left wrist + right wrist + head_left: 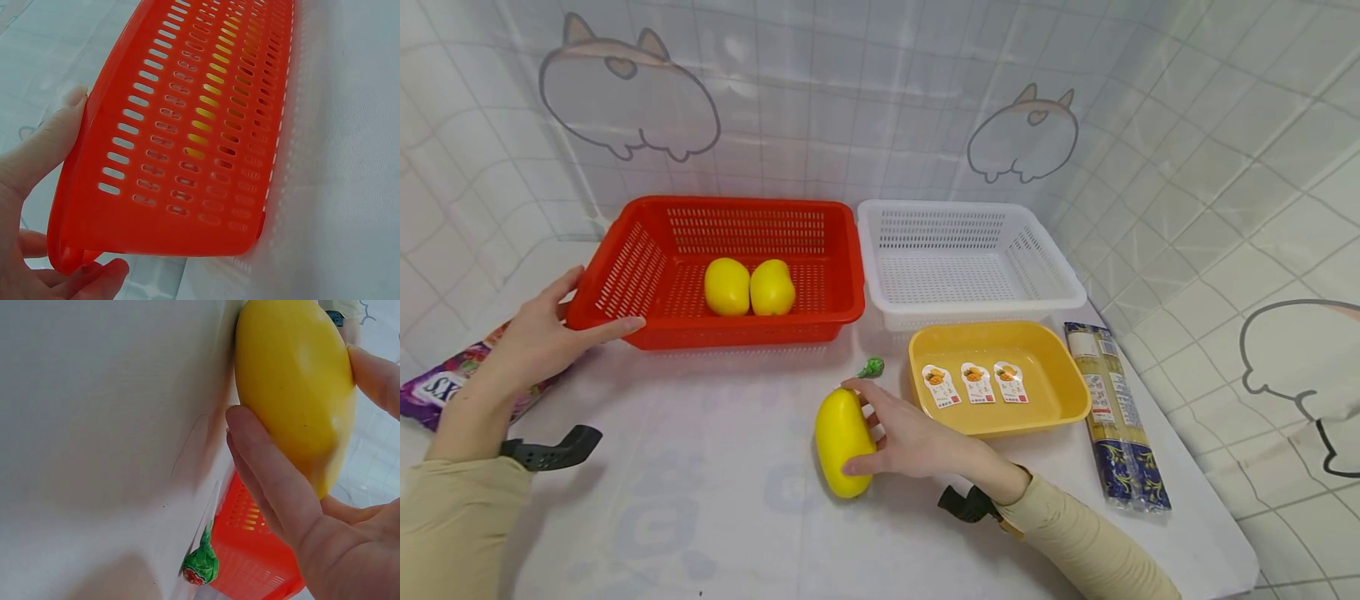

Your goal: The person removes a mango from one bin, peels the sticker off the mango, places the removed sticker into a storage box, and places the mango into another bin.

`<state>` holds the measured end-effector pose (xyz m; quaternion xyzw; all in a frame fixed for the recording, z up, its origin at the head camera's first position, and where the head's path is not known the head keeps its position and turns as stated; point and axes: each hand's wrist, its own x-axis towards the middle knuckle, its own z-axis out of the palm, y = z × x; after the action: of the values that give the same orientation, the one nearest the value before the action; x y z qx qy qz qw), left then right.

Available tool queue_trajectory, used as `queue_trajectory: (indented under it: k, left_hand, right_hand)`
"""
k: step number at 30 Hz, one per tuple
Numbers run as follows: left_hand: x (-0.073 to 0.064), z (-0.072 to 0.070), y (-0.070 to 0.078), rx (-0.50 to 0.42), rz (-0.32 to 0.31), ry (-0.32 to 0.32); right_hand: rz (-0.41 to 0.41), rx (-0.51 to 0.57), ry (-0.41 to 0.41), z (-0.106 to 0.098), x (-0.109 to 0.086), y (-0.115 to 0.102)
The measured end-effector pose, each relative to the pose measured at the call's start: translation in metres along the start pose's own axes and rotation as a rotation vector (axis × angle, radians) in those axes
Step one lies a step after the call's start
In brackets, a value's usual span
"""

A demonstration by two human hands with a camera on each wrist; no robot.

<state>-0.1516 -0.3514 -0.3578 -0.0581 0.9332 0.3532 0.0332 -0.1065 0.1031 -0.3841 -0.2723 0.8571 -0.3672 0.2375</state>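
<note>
My left hand grips the front left corner of a red plastic basket, thumb along the rim and fingertips curled under it in the left wrist view. Inside that basket lie two yellow mangoes side by side. On the table, my right hand holds a third mango between thumb and fingers. The right wrist view shows the fingers against the smooth side of this mango. Just beyond it lies a small green-wrapped lollipop, seen nearer as a lollipop with a red patch.
A white basket adjoins the red one on its right. In front sits a yellow tray with three mango stickers. Packs of noodles lie at the right, and a purple snack bag is partly behind my left arm.
</note>
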Motion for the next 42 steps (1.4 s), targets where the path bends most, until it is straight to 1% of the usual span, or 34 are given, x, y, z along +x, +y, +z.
queue_trajectory:
  k: [5,12,20,23,27,30,35,42]
  left_hand:
    - [0.001,0.0,-0.001,0.005,-0.001,-0.003]
    - [0.001,0.0,-0.002,0.022,-0.009,-0.009]
    - [0.002,0.0,-0.001,0.012,0.005,-0.014]
    - [0.003,0.001,-0.002,0.006,0.0,-0.015]
    - [0.002,0.0,-0.003,0.001,-0.012,-0.013]
    - [0.001,-0.001,-0.003,-0.003,-0.009,-0.012]
    - [0.0,0.0,-0.004,-0.012,-0.005,-0.006]
    - [0.002,0.003,-0.003,-0.021,0.003,-0.015]
  right_hand:
    - [-0.003,0.003,0.014,-0.001,0.0,0.0]
    - [-0.017,0.044,0.033,-0.004,-0.001,0.001]
    - [0.0,0.091,0.023,-0.007,-0.003,-0.001]
    - [0.008,0.107,0.02,-0.008,-0.004,-0.001]
    - [-0.001,0.134,0.012,-0.008,-0.004,-0.001]
    - [-0.012,0.146,0.004,-0.009,-0.004,-0.002]
    - [-0.015,0.144,-0.001,-0.014,-0.005,-0.006]
    - [-0.039,0.144,0.003,-0.024,-0.006,-0.014]
